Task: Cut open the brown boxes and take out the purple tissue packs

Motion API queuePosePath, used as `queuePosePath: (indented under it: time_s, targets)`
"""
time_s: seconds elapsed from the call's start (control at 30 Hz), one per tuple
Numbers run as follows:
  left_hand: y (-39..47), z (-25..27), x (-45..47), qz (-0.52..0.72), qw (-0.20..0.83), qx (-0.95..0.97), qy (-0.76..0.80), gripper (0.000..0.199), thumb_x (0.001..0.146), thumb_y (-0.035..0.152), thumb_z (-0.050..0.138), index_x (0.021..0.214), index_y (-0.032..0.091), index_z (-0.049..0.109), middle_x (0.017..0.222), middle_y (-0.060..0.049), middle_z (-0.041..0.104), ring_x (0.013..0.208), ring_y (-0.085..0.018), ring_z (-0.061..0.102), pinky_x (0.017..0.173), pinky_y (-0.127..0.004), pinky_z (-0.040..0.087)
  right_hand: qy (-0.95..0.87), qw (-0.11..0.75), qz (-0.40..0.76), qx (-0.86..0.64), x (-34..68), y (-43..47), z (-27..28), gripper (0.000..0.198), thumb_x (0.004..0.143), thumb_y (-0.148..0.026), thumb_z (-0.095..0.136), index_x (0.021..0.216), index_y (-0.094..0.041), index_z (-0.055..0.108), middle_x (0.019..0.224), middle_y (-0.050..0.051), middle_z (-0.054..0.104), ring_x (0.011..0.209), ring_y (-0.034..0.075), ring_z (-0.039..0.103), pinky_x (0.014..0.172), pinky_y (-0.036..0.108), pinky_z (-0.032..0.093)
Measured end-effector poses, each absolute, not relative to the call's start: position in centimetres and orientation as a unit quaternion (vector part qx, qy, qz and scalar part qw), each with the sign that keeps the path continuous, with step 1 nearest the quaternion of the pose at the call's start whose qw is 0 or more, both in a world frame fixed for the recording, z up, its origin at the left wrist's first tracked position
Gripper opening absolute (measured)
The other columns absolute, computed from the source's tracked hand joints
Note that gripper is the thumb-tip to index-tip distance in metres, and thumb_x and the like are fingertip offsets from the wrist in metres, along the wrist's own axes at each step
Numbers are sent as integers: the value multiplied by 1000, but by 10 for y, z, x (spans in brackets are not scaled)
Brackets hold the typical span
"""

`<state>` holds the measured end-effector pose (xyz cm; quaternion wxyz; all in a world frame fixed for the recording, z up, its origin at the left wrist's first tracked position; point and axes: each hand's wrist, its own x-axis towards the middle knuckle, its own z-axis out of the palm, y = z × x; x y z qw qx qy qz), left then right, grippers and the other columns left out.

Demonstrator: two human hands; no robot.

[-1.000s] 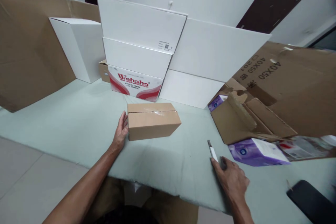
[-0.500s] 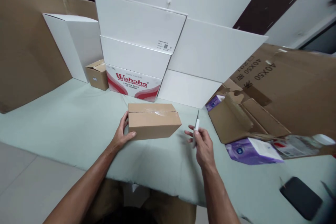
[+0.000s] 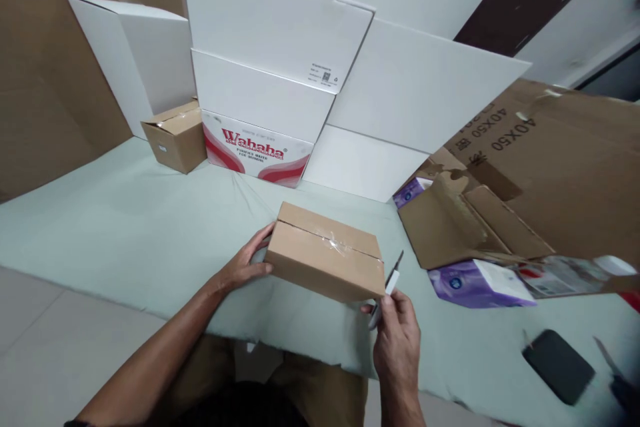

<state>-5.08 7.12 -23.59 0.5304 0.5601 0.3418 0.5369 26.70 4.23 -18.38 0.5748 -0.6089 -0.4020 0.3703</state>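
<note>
A brown cardboard box [image 3: 325, 260], with shiny clear tape along its top seam, sits at an angle in front of me. My left hand [image 3: 245, 265] grips its left end, thumb on the near side and fingers behind the end. In my right hand [image 3: 397, 333] is a slim utility knife [image 3: 391, 283] with a pale handle, its blade pointing up and away. That hand is right beside the box's near right corner; whether its fingers touch the cardboard is hard to tell.
Behind stand white cardboard panels [image 3: 380, 93] and a small brown carton [image 3: 177, 140]. To the right are an opened brown carton [image 3: 440, 227], a purple packet [image 3: 475, 283] and a clear plastic bottle [image 3: 565, 277]. A dark flat pouch-like object [image 3: 557, 365] and scissors-like blades [image 3: 607, 353] lie front right.
The box has shifted right and nearer and turned, its right end now closer to me. My left hand moved with it. My right hand, still holding the knife, has come to the box's right corner.
</note>
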Motion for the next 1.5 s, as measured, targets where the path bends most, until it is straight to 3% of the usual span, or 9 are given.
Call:
queuePosePath:
  time_s: [0.23,0.47,0.67,0.9,1.07,1.17,1.3,1.5]
  targets:
    - [69,-239,-54,524,541,551,359,105,79,62,79,164,21,35,173,-15,31,160,-42,23,131,-57,18,-408,569,372,-609,277,37,-180,55,77,-67,76,104,-20,67,93,0,69,66,12,60,64,27,45]
    - [98,-202,-59,571,456,579,362,99,82,65,74,164,24,36,175,-12,27,162,-40,18,131,-56,17,-424,592,356,-585,274,42,-164,51,82,-63,74,107,-19,68,111,7,73,71,13,59,66,29,47]
    - [108,-195,-30,596,503,518,351,92,82,53,73,161,22,38,164,-14,46,150,-42,41,124,-57,31,-506,534,296,-610,268,47,-157,47,89,-62,63,107,-19,69,86,4,69,78,19,61,69,31,48]
    - [97,-211,-8,679,434,458,376,86,76,48,71,155,25,46,159,-11,48,148,-41,41,120,-54,37,-560,496,253,-613,280,57,-147,44,91,-59,61,106,-19,73,89,6,73,79,20,65,74,34,53]
    - [100,-209,-5,686,456,444,352,87,74,47,70,154,24,45,158,-11,48,147,-40,41,121,-54,34,-606,490,204,-593,287,64,-117,38,95,-54,60,105,-20,74,78,3,72,62,16,60,60,29,52]
    - [100,-207,-5,682,471,446,339,88,75,47,69,156,24,42,158,-11,49,146,-40,43,121,-52,34,-718,409,174,-536,282,68,-94,32,95,-49,63,108,-22,76,85,5,77,67,17,68,63,29,55]
    - [99,-205,-5,675,471,449,347,89,75,47,68,156,23,41,156,-11,51,143,-39,45,119,-51,36,-844,260,129,-450,265,77,-71,33,103,-40,51,118,-25,76,107,7,81,97,22,76,83,31,59]
    - [98,-203,-5,660,474,458,359,93,75,48,65,159,21,36,155,-13,51,141,-39,47,117,-52,38,-904,75,22,-421,239,97,-51,37,107,-35,43,124,-25,74,101,6,80,84,21,73,70,29,49]
